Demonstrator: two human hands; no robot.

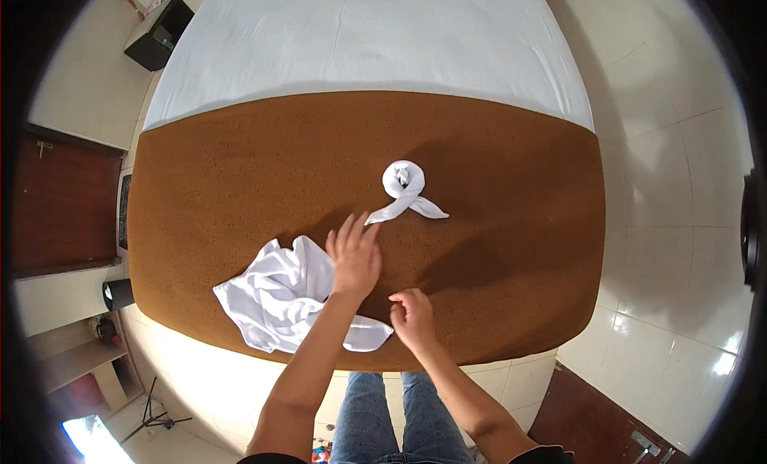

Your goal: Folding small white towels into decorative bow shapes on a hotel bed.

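Note:
A white cloth twisted into a ring with two crossed tails (404, 188) lies on the brown bed cover (509, 194). My left hand (356, 254) reaches over the cover, its fingers spread near the tip of the left tail; whether they touch it I cannot tell. Under and beside my left forearm lies a crumpled white cloth (275, 302), one flap showing to the right of the arm. Close to that flap, my right hand (412, 317) hovers with its fingers curled, and no object shows in it.
White sheet (371, 39) covers the bed's far part. A dark open box (159, 34) stands at the far left. Along the left are a black cylindrical object (118, 294), shelves (78, 356), a black tripod (153, 416) and a bright lamp (96, 440). Tiled floor (653, 272) borders the right side.

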